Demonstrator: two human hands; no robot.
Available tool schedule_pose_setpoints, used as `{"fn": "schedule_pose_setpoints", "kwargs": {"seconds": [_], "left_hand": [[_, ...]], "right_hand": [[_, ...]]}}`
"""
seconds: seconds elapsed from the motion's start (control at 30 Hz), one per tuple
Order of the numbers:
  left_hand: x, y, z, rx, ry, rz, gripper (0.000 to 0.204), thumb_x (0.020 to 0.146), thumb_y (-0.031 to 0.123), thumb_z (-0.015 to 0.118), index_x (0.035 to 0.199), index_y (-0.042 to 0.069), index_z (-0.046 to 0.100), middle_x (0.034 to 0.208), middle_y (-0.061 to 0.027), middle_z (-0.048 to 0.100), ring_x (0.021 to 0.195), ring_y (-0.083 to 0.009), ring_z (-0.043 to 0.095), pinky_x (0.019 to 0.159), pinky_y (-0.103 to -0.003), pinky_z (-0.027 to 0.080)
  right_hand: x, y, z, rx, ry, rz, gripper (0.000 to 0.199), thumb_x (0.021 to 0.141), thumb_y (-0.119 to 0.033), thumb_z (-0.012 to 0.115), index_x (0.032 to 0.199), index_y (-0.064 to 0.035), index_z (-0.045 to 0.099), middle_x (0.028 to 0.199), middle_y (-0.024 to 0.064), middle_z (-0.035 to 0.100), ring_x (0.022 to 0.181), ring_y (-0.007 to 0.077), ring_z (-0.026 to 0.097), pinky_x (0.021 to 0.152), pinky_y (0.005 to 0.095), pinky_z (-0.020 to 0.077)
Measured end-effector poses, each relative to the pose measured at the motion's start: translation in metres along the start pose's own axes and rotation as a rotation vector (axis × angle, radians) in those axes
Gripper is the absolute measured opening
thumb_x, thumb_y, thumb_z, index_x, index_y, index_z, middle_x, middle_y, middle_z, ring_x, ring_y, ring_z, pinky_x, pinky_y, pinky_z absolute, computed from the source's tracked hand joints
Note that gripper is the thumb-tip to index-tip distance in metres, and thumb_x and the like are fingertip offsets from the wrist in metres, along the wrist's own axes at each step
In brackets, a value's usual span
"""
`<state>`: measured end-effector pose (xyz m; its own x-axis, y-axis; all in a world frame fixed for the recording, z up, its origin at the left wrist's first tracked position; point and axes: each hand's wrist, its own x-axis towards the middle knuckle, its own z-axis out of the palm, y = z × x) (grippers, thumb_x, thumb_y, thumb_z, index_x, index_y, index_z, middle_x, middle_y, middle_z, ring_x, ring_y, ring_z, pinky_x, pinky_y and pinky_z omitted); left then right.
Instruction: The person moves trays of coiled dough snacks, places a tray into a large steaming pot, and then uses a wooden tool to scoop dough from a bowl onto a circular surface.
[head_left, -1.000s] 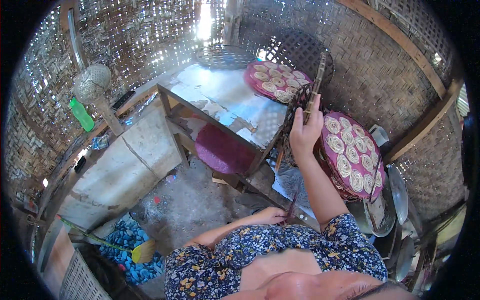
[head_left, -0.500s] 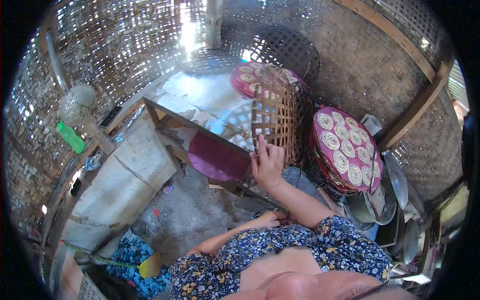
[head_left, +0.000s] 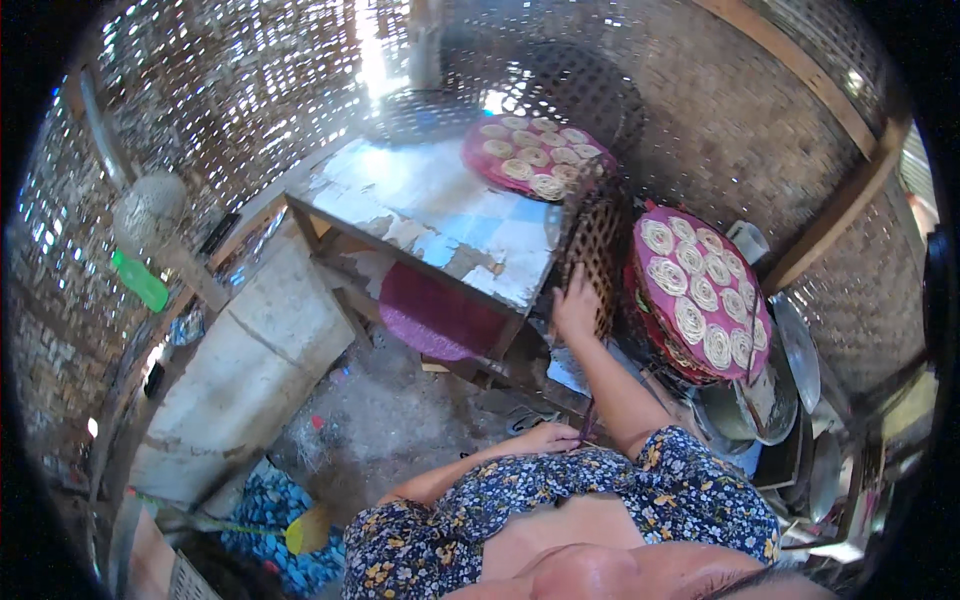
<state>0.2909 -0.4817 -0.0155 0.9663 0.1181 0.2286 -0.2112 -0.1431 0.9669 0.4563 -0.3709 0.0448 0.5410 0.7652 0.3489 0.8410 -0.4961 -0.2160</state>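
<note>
An open-weave bamboo basket (head_left: 597,255) stands tilted on edge between the table's right end and a stack of round trays. My right hand (head_left: 576,308) is at its near rim, fingers against the weave and gripping it as far as I can see. Close to my body, my left hand (head_left: 548,438) is closed on a thin purplish cord (head_left: 588,420); where the cord leads is unclear. The stack's top pink tray (head_left: 672,318) carries several pale coils that look like noodles. Another pink tray (head_left: 490,165) with similar coils lies at the table's far right corner.
The worn white-and-blue table (head_left: 400,190) has a purple sheet (head_left: 425,315) beneath it. Metal pans (head_left: 790,350) crowd the right side. At left are a pale slanted board (head_left: 235,370), a green bottle (head_left: 140,280) and a perforated round ladle (head_left: 152,210). A blue heap (head_left: 270,510) lies lower left.
The basket has swung right and down off the table edge, uncovering the far tray and tabletop. My right hand moved right with it. My left hand stays low, the cord now visible.
</note>
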Motion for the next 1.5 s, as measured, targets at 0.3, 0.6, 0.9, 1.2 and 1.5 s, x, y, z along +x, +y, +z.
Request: {"fn": "schedule_pose_setpoints", "kwargs": {"seconds": [0.3, 0.6, 0.9, 1.2, 1.5], "left_hand": [[-0.006, -0.01, 0.008, -0.14, 0.073, -0.013, 0.03, 0.089, 0.027, 0.045, 0.1, 0.001, 0.054, 0.087, -0.0119, 0.06, 0.083, -0.0195, 0.059, 0.073, -0.03, 0.045], [0.012, -0.027, 0.029, -0.157, 0.286, -0.04, 0.02, 0.085, 0.02, 0.048, 0.094, 0.004, 0.057, 0.081, -0.0119, 0.06, 0.073, -0.0194, 0.057, 0.067, -0.032, 0.045], [0.01, -0.022, 0.046, -0.393, 0.308, -0.083, 0.032, 0.087, 0.017, 0.048, 0.117, 0.008, 0.049, 0.084, -0.0074, 0.062, 0.073, -0.014, 0.06, 0.067, -0.028, 0.048], [-0.006, -0.021, 0.051, -0.506, 0.382, -0.127, 0.02, 0.086, 0.017, 0.05, 0.099, 0.001, 0.048, 0.086, -0.0067, 0.059, 0.079, -0.0146, 0.059, 0.071, -0.029, 0.047], [-0.014, -0.028, 0.025, -0.522, 0.463, 0.018, 0.048, 0.082, 0.016, 0.057, 0.123, 0.005, 0.035, 0.1, -0.0091, 0.053, 0.095, -0.0155, 0.05, 0.085, -0.031, 0.041]], "right_hand": [[0.004, -0.004, -0.016, 0.197, 0.18, -0.134, 0.064, 0.079, -0.029, 0.057, 0.13, -0.0016, 0.029, 0.121, 0.0255, 0.035, 0.11, 0.0384, 0.037, 0.094, 0.0411, 0.0303], [-0.033, -0.041, -0.048, 0.117, -0.015, -0.812, 0.051, 0.077, -0.021, 0.059, 0.123, -0.0054, 0.042, 0.123, 0.0148, 0.042, 0.111, 0.0344, 0.037, 0.094, 0.0424, 0.0298], [-0.033, -0.033, -0.038, 0.094, 0.061, -0.785, 0.046, 0.076, -0.023, 0.062, 0.118, -0.0103, 0.049, 0.119, 0.009, 0.049, 0.109, 0.0319, 0.042, 0.092, 0.0414, 0.0319], [-0.031, -0.031, -0.031, 0.119, 0.106, -0.786, 0.044, 0.079, -0.022, 0.058, 0.12, -0.0096, 0.047, 0.122, 0.0093, 0.047, 0.112, 0.0325, 0.041, 0.093, 0.0406, 0.0323], [-0.036, -0.037, -0.038, 0.106, 0.097, -0.797, 0.043, 0.081, -0.021, 0.056, 0.12, -0.0071, 0.047, 0.121, 0.0114, 0.047, 0.112, 0.0316, 0.041, 0.095, 0.0412, 0.0307]]}}
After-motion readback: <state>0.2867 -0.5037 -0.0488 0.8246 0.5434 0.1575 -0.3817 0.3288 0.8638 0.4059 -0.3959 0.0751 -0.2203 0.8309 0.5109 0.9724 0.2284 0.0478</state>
